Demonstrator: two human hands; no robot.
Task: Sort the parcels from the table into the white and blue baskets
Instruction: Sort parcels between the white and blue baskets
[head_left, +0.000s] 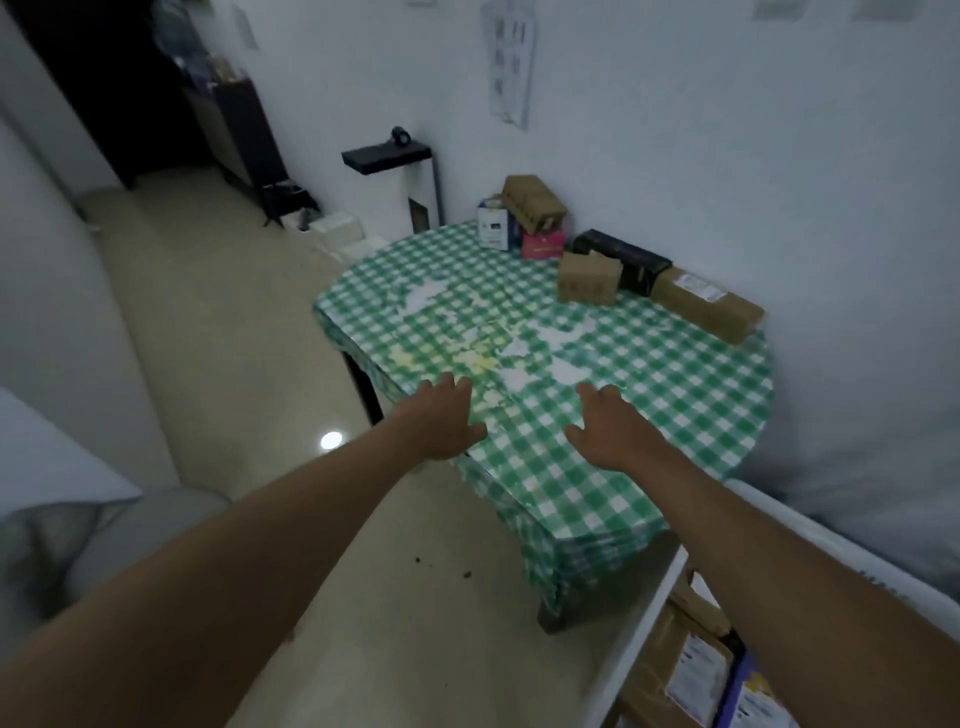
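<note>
Several parcels stand along the far edge of a table (649, 395) with a green checked cloth. A brown box (532, 202) leans on a white and blue box (493, 226) and a pink box (543, 244). Further right are a small brown box (589, 283), a black box (623, 260) and a long brown parcel (706, 304). My left hand (447, 421) and my right hand (610, 423) reach out over the near edge of the table, fingers spread, holding nothing. A white basket (639, 639) with brown parcels inside stands at the bottom right.
A dark shelf (387, 153) on a white stand is beyond the table by the wall. Low white boxes (343, 228) lie on the floor there. A dark cabinet (244, 135) stands at the back left. A pale bed edge (57, 467) is at my left.
</note>
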